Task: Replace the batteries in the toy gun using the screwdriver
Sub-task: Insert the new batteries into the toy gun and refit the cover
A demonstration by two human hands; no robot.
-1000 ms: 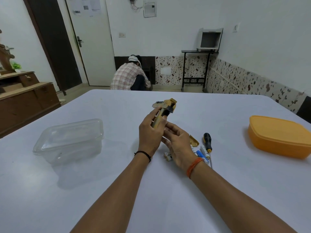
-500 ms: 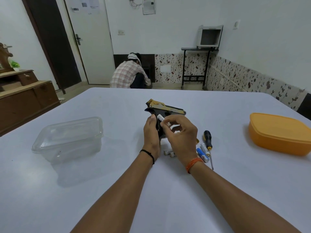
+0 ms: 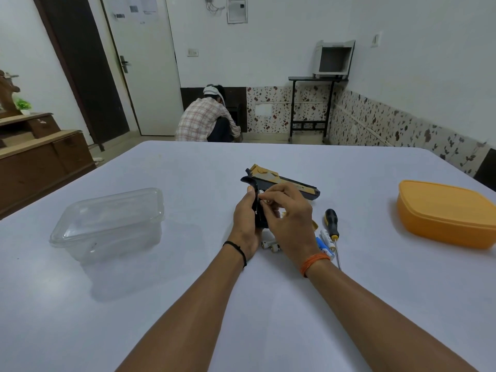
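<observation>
The black and gold toy gun stands above the white table, barrel pointing right. My left hand grips its black handle from the left. My right hand pinches a small white battery against the open side of the handle. A black-handled screwdriver lies on the table to the right of my hands. Loose white and blue batteries rest beside it, and two more small batteries lie under my right wrist. A gold cover piece peeks out behind my right hand.
A clear plastic container sits upside down at the left of the table. An orange lidded box rests at the right. Beyond the table's far edge a person crouches on the floor. A wooden cabinet stands at the left.
The gun has been turned so its barrel points right and its handle faces me. My right hand has come up with a battery and pressed it closer into the handle.
</observation>
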